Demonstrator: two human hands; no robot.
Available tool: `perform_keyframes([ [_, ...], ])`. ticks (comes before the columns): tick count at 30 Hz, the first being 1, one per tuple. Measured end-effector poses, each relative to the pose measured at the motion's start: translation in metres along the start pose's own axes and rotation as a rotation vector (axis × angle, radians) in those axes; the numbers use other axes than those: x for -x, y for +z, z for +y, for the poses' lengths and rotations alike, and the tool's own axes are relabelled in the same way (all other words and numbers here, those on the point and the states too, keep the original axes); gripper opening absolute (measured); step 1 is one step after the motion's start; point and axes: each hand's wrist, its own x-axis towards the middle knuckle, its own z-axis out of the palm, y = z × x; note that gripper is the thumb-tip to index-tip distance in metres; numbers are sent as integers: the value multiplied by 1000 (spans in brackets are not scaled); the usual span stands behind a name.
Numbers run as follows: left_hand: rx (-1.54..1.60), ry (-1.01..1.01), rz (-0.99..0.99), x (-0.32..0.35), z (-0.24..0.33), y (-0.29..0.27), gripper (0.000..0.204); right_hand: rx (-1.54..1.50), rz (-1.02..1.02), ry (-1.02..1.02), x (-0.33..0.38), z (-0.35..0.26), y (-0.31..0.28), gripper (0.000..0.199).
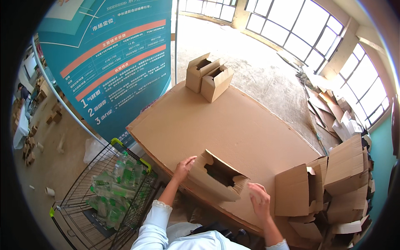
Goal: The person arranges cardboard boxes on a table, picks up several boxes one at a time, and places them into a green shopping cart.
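Cardboard box [209,182], open at the top, stood on the near part of the bench [196,118], at lower centre of the frame, between the person's two hands. Its opening faced upward and the inside was dark; what lay at its bottom could not be made out. Two more boxes [214,88] stood side by side at the bench's far end, upper centre, with ragged tops and shadowed insides. At lower left, a wire cart [118,142] with lime corners held a heap of clear bottles [125,171] with green caps. Other boxes [291,191] were piled at the right, some tipped so their open ends showed.

The left grip [184,167] lay against the box's left end, fingers pointing up along it, the forearm rising from the lower edge in a pale sleeve; whether it clasped the wall could not be told. The right grip [259,199] was raised just beside the box's right end, loosely open with fingers half bent toward it; contact could not be made out.
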Motion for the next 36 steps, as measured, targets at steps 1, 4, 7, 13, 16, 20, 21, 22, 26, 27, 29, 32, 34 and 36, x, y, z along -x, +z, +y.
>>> perform_keyframes([
  [1,143,135,-22,-1,-20,2,37,-197,141,176,0,10,12,31],
  [4,351,-49,-53,18,13,25,44,-607,247,481,24,125,68,40],
  [7,370,-49,-5,47,25,38,49,-721,273,544,40,160,109,42],
  [13,466,174,116,90,32,69,46,-1282,237,352,42,180,103,26],
  [16,295,157,231,101,16,69,43,-1216,270,464,31,156,102,11],
  [20,532,35,305,104,20,43,45,-1051,301,592,5,84,98,10],
  [21,600,14,316,107,30,31,45,-1021,195,571,0,77,100,12],
  [22,679,14,320,115,37,12,46,-994,85,556,-4,71,105,14],
  [26,739,6,429,162,78,-65,48,-837,-175,550,-29,4,145,31],
  [27,778,-127,549,174,75,-84,49,-883,-196,607,-35,-10,161,43],
  [29,876,-261,675,199,54,-124,52,-876,-354,575,-46,-32,194,50],
  [32,944,-351,814,242,13,-188,58,-709,-744,306,-72,-88,244,83],
  [34,920,-319,879,275,-2,-222,59,-671,-1065,67,-93,-143,274,116],
  [36,846,-229,937,307,-8,-251,57,-560,-1160,12,-100,-174,321,107],
])
